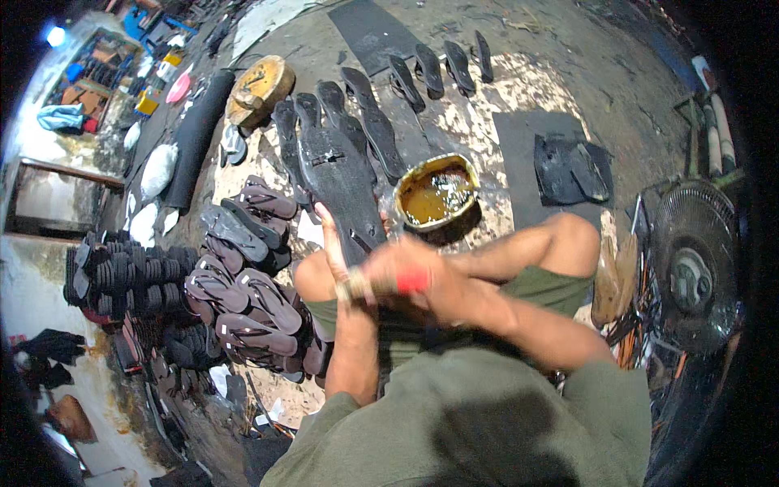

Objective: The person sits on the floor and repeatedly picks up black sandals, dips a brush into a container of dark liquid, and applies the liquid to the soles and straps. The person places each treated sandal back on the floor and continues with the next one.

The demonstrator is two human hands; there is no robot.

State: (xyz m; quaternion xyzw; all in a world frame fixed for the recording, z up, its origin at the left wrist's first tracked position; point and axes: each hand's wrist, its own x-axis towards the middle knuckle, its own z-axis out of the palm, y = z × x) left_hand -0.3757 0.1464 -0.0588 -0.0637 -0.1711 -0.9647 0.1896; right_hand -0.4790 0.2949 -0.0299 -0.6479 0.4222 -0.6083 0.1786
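In the view from my head I look down at my two hands, which are close together above my crossed legs. My left hand [331, 243] is clamped on a long black sole [345, 191]; a part of this hand lies along its left edge, and some fingertips show at its right edge. The sole is in front of me, with its wider end pointing away from my body. My right hand [402, 268] is at the near end of the sole, but it is blurred, so I cannot tell if its fingers are apart or together. Near it is a red patch [412, 281], and I cannot tell what it is.

Beyond the sole and around it, other dark soles [378, 134] lie on the pale, stained mat [527, 89]. Just to the right stands a bowl [420, 226] with a shiny yellow-brown liquid inside. Farther to the right there is a black sheet [519, 158] with dark pieces on it. On my left side are a heap of brown slippers [264, 312] and stacks of black soles [134, 272]. A round wooden block [280, 79] is at the upper left, and a fan [690, 272] at the far right.
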